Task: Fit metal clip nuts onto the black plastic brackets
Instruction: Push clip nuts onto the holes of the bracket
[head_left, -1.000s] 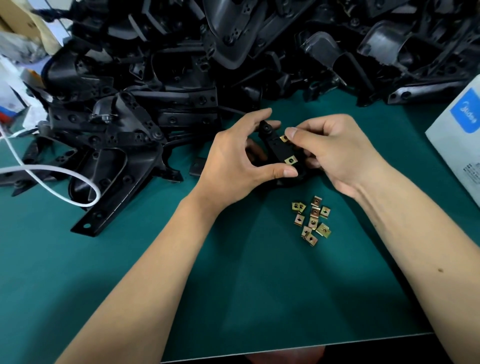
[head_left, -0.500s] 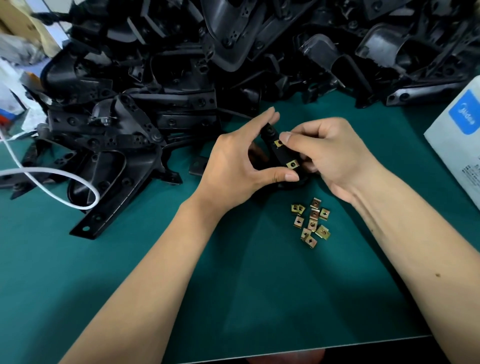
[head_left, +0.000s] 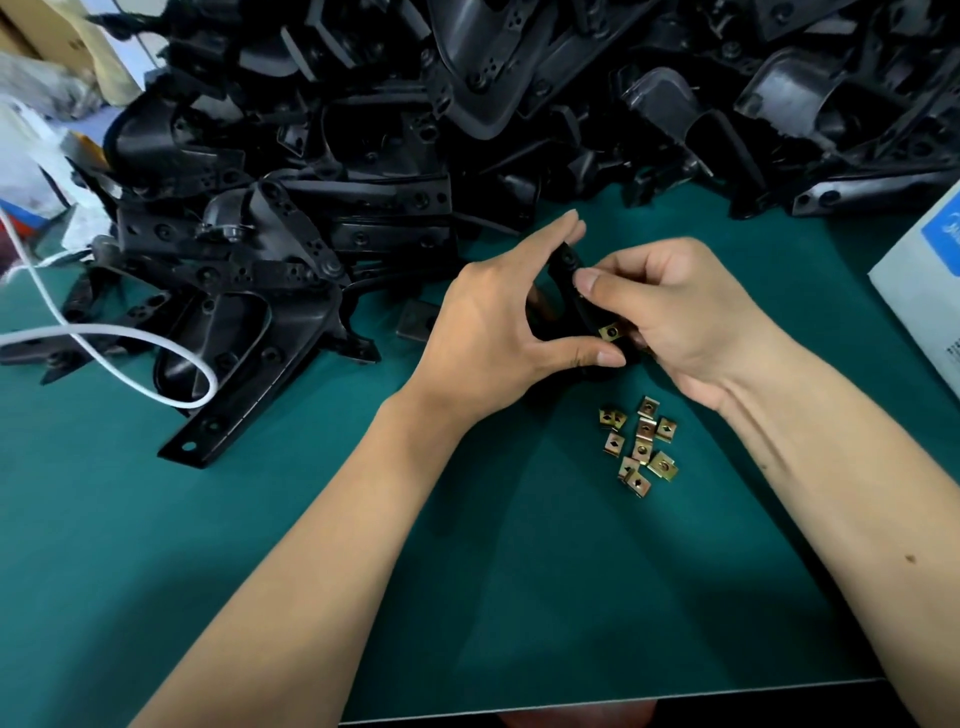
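Observation:
A black plastic bracket (head_left: 569, 299) stands between my two hands over the green mat. My left hand (head_left: 498, 317) holds it, thumb under its near end and fingers stretched over its far end. My right hand (head_left: 670, 306) grips its right side, the thumb pressing on the upper edge where a clip nut sat a moment ago. One brass-coloured clip nut (head_left: 611, 331) shows fitted on the bracket's lower part. Several loose clip nuts (head_left: 640, 446) lie in a small cluster on the mat just below my hands.
A big heap of black plastic brackets (head_left: 467, 130) fills the back of the green mat (head_left: 519, 571). A white cable (head_left: 135, 348) loops at the left. A white box (head_left: 930, 291) stands at the right edge. A small black block (head_left: 415, 322) lies near my left hand.
My right thumb has slid over the upper clip nut on the bracket, so that nut is now covered. My left fingers have lifted and straightened over the bracket's far end.

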